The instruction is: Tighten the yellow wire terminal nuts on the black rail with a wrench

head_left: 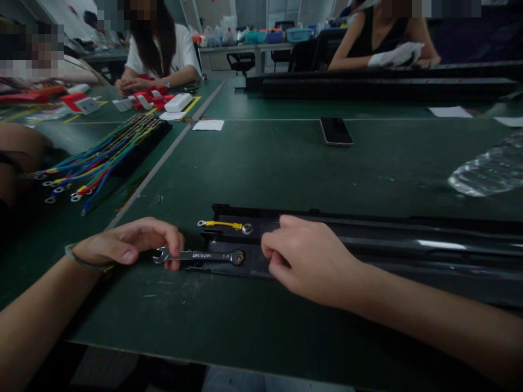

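A combination wrench (208, 256) lies level over the end of a long black channel piece (392, 222), its ring end around a small bolt or nut. My left hand (143, 242) has its fingers hooked around the wrench's open end, with the thumb apart from it. Just behind the wrench, a short yellow wire (223, 224) with ring terminals is fixed at one end under a round screw head (247, 228). My right hand (312, 261) is closed over the channel, to the right of the wrench; what its fingers hold, if anything, is hidden.
A phone (336, 132) and a paper slip (208, 125) lie on the green table. At left is a bundle of coloured wires (106, 149) with ring terminals. A clear plastic bottle (490, 166) lies at right. Co-workers sit across the table, near another long black piece (368, 87).
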Demonstrator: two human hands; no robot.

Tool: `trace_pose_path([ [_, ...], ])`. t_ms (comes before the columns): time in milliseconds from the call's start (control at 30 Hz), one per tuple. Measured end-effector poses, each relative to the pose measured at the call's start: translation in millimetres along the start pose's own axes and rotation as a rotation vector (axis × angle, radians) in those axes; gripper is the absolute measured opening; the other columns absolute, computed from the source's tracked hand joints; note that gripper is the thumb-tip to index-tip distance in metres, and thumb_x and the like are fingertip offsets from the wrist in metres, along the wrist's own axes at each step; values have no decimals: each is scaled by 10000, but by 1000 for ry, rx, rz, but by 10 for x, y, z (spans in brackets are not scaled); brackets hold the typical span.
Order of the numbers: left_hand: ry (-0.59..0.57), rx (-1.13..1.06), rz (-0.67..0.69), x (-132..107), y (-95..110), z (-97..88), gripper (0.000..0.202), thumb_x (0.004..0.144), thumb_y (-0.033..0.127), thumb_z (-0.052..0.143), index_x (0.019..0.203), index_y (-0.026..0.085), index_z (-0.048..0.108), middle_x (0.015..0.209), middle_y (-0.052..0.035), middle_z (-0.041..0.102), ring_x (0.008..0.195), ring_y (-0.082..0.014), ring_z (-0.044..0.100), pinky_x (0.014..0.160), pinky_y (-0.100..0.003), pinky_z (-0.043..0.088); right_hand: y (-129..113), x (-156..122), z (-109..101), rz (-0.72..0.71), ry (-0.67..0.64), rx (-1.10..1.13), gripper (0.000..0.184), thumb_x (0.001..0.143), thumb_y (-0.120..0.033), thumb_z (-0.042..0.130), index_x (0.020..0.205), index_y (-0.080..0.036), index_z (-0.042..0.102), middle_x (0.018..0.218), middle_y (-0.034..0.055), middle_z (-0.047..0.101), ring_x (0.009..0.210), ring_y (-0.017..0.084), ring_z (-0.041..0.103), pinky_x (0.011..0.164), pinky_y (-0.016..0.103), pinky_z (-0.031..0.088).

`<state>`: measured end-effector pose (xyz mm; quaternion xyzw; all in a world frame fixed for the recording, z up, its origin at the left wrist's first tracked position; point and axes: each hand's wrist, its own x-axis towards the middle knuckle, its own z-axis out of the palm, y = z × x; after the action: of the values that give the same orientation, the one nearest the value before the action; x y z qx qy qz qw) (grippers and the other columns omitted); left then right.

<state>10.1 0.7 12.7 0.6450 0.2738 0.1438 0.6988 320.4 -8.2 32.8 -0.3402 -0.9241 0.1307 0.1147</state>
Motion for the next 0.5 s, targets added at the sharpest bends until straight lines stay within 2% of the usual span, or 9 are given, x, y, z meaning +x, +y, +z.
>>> trace_pose_path([
  [333, 133, -56, 14, -1, -79, -10, 443, 643, 382, 566, 983, 102, 520, 852, -118, 575, 791, -254, 510, 706, -359, 410, -7, -14, 2, -2, 5, 2, 100, 696, -145, 457, 657, -175, 544, 605, 5, 510, 591, 122, 367, 481, 238, 221],
  [500, 158, -109, 52, 33, -65, 13, 497, 663, 357, 571, 1071, 93, 471, 889, -120, 565, 809, -240, 508, 697, -319, 423, -3, -9, 7, 0, 4, -2, 94, 698, -149, 463, 660, -174, 545, 609, 4, 512, 595, 122, 370, 483, 240, 219],
])
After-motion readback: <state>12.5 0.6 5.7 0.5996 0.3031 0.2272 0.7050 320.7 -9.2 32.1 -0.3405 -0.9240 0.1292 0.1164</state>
